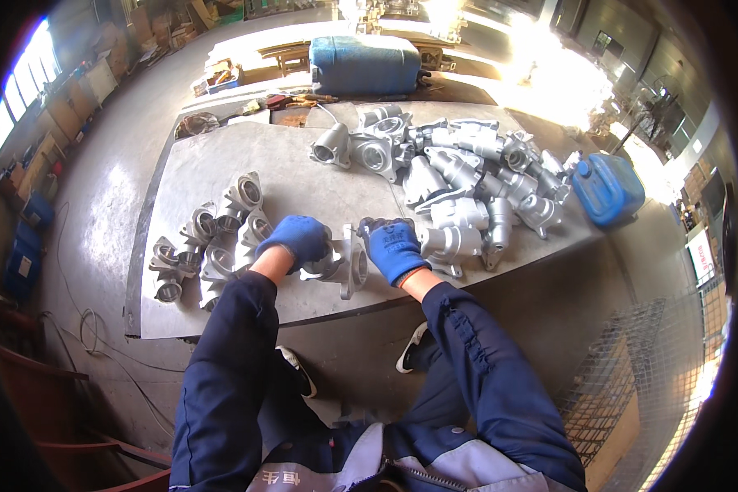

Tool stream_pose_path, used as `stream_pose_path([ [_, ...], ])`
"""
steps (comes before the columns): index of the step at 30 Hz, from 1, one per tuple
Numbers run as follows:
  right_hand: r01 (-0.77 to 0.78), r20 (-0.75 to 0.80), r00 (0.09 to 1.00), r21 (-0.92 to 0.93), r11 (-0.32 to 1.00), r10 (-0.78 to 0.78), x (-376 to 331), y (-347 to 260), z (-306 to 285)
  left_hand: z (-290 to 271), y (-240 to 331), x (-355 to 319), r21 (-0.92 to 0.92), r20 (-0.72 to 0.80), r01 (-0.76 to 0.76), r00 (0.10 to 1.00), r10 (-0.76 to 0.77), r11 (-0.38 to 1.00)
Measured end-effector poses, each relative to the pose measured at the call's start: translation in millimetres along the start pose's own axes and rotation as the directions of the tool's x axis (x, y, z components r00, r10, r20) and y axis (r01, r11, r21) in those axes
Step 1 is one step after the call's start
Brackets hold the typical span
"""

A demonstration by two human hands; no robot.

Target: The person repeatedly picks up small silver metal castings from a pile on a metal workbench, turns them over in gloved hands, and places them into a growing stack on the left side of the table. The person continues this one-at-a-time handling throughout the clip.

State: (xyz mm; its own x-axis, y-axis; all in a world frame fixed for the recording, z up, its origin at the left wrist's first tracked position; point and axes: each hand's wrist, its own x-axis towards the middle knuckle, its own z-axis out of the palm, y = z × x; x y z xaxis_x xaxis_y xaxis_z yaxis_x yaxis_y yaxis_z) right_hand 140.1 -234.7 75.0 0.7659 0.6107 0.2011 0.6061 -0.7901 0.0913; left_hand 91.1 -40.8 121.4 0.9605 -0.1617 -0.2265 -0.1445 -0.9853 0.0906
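A silver-grey metal casting (348,266) with a flange and a round opening is at the near edge of the metal-topped table (295,168). My left hand (298,243), in a blue work glove, is closed round the casting's left end. Beside the flange, my right hand (394,248) is curled shut in a matching glove with dark fingertips. Whatever lies within its fingers is hidden. Left of my left hand stand several similar castings (219,262). A larger heap of castings (459,168) lies beyond and to the right of my right hand.
A blue plastic jerrycan (611,190) stands at the table's right end. Across the far side lies a large blue drum (365,66), with hand tools (303,100) near it. Wire mesh (631,369) is at the lower right. A cable (94,336) trails over the floor at left.
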Motion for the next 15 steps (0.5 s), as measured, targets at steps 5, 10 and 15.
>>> stream_pose_path([
  [5, -0.026, 0.045, 0.999, 0.044, 0.999, 0.024, 1.0, -7.8, -10.3, 16.1, -9.7, 5.8, 0.009, -0.094, -0.128, 0.987, 0.128, 0.992],
  [10, -0.033, 0.123, 0.992, 0.118, 0.993, 0.019, -4.8, -10.7, -8.6, 18.0, -18.1, 10.2, 0.014, -0.068, -0.206, 0.976, 0.207, 0.978],
  [15, -0.033, 0.136, 0.991, 0.107, 0.994, 0.018, -19.9, -17.9, -11.5, 12.7, -20.3, 15.7, -0.023, -0.004, -0.195, 0.981, 0.195, 0.981],
])
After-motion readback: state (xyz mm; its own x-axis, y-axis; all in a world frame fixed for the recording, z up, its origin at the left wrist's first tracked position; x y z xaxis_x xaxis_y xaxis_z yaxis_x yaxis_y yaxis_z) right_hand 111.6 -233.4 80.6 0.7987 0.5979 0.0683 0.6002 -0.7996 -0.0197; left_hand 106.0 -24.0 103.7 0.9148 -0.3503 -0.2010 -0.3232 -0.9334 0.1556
